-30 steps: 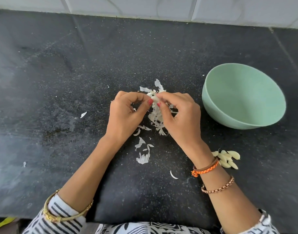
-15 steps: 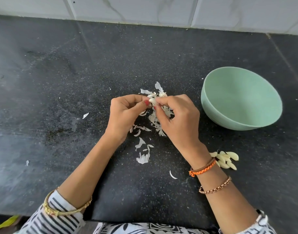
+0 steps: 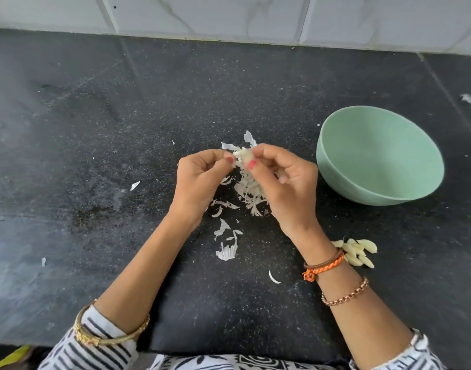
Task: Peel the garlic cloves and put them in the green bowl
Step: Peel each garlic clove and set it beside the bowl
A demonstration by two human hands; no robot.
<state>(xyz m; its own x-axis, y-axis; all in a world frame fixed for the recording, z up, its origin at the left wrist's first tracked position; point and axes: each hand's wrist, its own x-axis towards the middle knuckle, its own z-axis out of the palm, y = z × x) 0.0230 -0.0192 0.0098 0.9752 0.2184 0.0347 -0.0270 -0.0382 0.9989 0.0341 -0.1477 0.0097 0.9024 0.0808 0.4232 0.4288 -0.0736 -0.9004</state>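
A pale garlic clove point(image 3: 244, 155) is held above the black counter, between both hands. My left hand point(image 3: 202, 180) pinches its left end with thumb and forefinger. My right hand point(image 3: 285, 182) pinches its right side, the other fingers curled. A loose heap of white garlic skins point(image 3: 249, 190) lies on the counter under the hands. The green bowl point(image 3: 381, 156) stands to the right of my right hand, and nothing shows inside it. Several peeled cloves point(image 3: 358, 252) lie in a small pile beside my right wrist.
Stray skin flakes point(image 3: 226, 244) are scattered in front of the hands, with one point(image 3: 134, 185) further left and one point(image 3: 469, 100) at the far right. A white tiled wall point(image 3: 229, 17) bounds the counter at the back. The counter's front edge point(image 3: 229, 353) runs near my sleeves.
Both hands stay together on the clove with small finger shifts. The camera has tilted, so the whole scene sits slightly lower in view.
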